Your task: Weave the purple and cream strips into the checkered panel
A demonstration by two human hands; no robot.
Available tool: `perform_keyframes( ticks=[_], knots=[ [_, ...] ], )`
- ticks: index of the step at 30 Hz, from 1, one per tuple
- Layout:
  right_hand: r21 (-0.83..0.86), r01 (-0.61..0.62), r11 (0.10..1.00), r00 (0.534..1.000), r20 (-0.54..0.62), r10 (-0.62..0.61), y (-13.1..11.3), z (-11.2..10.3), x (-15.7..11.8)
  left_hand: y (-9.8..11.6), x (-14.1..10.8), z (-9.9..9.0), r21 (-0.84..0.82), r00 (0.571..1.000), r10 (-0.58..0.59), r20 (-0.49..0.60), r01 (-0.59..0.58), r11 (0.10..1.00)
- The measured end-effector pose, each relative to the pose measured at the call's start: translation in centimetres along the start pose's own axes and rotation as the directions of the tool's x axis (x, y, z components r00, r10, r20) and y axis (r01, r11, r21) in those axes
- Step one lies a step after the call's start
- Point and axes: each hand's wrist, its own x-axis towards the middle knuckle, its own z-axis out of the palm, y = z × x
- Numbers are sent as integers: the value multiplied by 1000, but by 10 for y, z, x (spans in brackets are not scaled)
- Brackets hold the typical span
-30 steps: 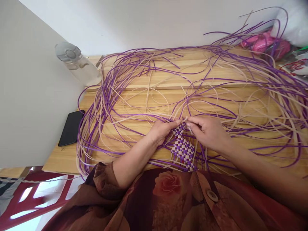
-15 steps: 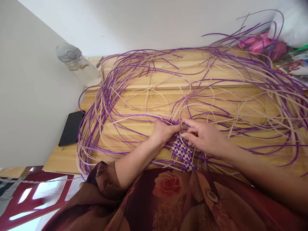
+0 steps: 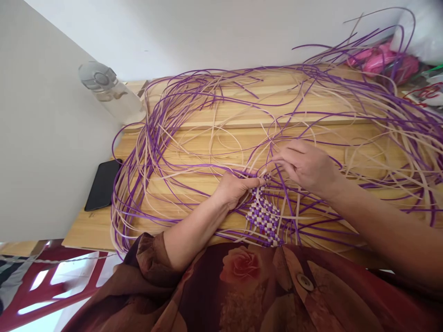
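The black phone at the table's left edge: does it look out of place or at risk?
Yes. The black phone lies at the very left edge of the wooden table, beside the loose purple and cream strips. It seems to overhang slightly.

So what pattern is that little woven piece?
A purple-and-cream checkerboard on the woven piece, seen in the head view.

table: light wood table [image 3: 86,228], set against a white wall
phone: black phone [image 3: 102,184], flat on the table's left edge
bottle: clear bottle [image 3: 111,92] with a grey lid, at the table's far left corner
pink bundle: pink bundle [image 3: 382,59], at the table's far right corner
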Motion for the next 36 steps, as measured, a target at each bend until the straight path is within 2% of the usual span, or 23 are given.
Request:
perform_keyframes(
  ticks=[3,6,9,11,12,14,16,18,20,22,25,29,33,36],
  knots=[
    [-127,33,991,999,-15,-35,-2,-6,-7,-1,1,-1,-12,1000,26,5,-26,1000],
    [-98,56,994,984,172,-38,-1,-14,-12,-4,3,-2,-18,999,31,-31,-32,999],
    [161,-37,986,900,433,-37,-3,-27,-13,-6,3,-2,-13,998,37,-42,-37,999],
    [380,-108,919,836,534,-123,-7,-34,-7,-6,1,-1,6,998,55,-14,-55,998],
    [464,-140,875,821,548,-159,-11,-37,-2,-5,0,-1,19,998,65,0,-65,998],
    [562,-214,799,837,527,-147,-17,-36,10,-5,-1,0,36,997,79,22,-79,996],
    [583,-318,747,878,479,0,-19,-27,22,-4,-2,0,30,997,77,28,-78,997],
    [516,-400,757,890,417,187,-17,-15,28,-2,-2,0,4,998,60,18,-60,998],
    [415,-416,809,897,336,289,-13,-5,28,0,-2,0,-15,999,41,8,-41,999],
    [334,-352,874,926,260,274,-11,0,24,2,-2,-1,-22,999,29,22,-28,999],
    [197,-211,957,969,173,178,-15,-3,15,3,-1,-2,-19,999,21,49,-20,1000],
    [21,-131,991,980,154,126,-30,-13,8,1,0,-2,-22,998,12,62,-11,1000],
    [86,-178,980,960,233,154,-37,-20,2,2,-1,-2,-37,999,-5,37,6,999],
    [218,-352,911,897,356,261,-35,-25,-1,4,-2,0,-38,1000,-27,14,28,999]
  ],
)
